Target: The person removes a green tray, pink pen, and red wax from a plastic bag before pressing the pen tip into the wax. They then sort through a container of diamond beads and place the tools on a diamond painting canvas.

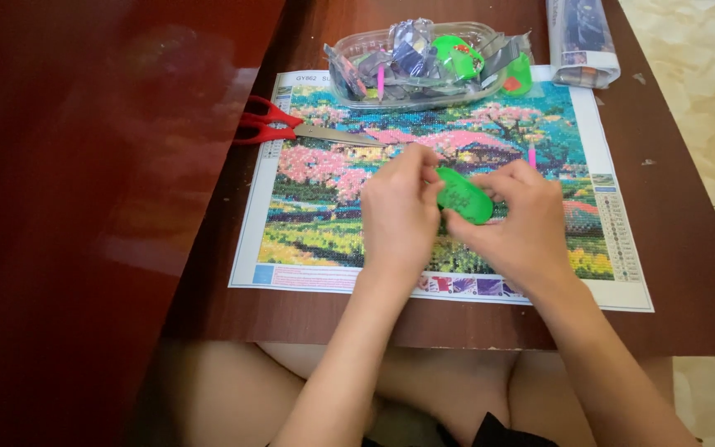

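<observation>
A small green oval tray (465, 197) is held between both hands above a colourful diamond-painting canvas (316, 207) showing pink trees and a landscape. My left hand (399, 211) grips the tray's left end with thumb and fingers. My right hand (519, 223) holds its right side and also carries a pink pen (531, 154) that sticks up between the fingers. The canvas lies flat on a dark brown table (672, 273).
Red-handled scissors (279, 126) lie on the canvas's upper left edge. A clear plastic container (411, 70) full of small bead packets and green trays sits at the canvas top. A rolled packet (581, 41) lies at the back right. Tiled floor is to the right.
</observation>
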